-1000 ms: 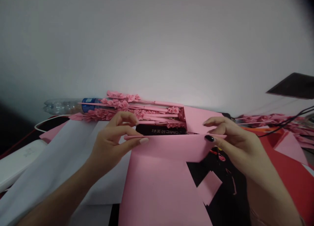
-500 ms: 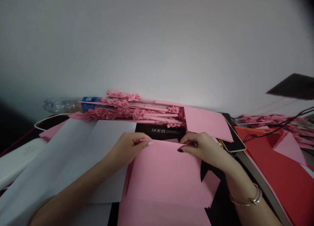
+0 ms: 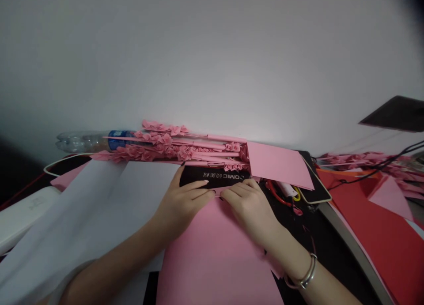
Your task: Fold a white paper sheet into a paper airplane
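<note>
A large sheet of pink paper (image 3: 212, 256) lies before me, its far edge turned narrowly under my fingertips. At that edge my left hand (image 3: 185, 203) grips the paper between its lowest fingers, while its other fingers spread away over the dark mat. Close beside it, my right hand (image 3: 250, 205) is closed on the same edge, fingers curled and some fingertips hidden. The hands nearly meet at the middle of the edge. More pink paper shows partly under the right forearm.
White sheets (image 3: 99, 212) lie at left beside a white device (image 3: 28, 214). Along the wall rest pink paper flowers (image 3: 155, 139), a plastic bottle (image 3: 82, 141) and a pink stack (image 3: 280, 163). A phone-like slab (image 3: 319, 190), cables and red paper (image 3: 374, 225) are at right.
My hands have come together from apart along the paper's far edge. The left fingers have spread out, and the right forearm has shifted left over the sheet.
</note>
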A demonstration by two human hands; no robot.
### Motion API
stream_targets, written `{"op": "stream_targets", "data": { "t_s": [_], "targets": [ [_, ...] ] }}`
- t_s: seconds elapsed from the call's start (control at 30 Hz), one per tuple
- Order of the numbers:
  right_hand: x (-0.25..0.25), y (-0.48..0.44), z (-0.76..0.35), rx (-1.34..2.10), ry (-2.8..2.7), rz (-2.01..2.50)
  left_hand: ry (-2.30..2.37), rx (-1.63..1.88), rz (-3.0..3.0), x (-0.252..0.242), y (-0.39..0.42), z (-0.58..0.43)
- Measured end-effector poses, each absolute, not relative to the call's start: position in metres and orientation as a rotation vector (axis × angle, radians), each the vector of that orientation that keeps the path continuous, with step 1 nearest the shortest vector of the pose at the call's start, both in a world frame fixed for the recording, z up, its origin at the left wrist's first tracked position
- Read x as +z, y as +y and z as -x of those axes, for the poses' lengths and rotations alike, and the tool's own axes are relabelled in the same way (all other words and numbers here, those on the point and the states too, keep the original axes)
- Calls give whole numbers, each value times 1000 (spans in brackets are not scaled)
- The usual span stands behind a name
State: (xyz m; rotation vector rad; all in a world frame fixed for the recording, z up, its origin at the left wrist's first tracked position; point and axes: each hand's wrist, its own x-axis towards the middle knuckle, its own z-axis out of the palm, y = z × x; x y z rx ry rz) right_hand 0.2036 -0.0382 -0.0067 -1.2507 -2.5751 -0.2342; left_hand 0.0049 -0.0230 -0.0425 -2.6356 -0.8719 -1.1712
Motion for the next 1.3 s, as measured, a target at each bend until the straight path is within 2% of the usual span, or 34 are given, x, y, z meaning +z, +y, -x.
{"op": "stream_targets", "data": {
  "t_s": [0.17,0.4,0.77,0.83,0.93,1.0,1.3],
  "targets": [
    [-6,-39,-199,-13,-2575,1175,-800,-1194,2632,-43,-24,-8],
    [-1,-41,-236,82,-2441,1205,-809,-1297,2663,-44,-23,-10],
    [7,-49,-305,109,-1830,1599,-813,-1376,2677,-40,-24,-13],
    [7,-45,-303,271,-1695,1539,-813,-1431,2656,-40,-22,-12],
    [1,-39,-288,747,-1692,1257,-816,-1499,2674,-41,-21,-12],
    [-8,-36,-275,927,-1716,1223,-828,-1506,2696,-41,-21,-12],
    [-27,-42,-257,634,-1815,1211,-917,-1374,2696,-32,-20,-12]
  ]
}}
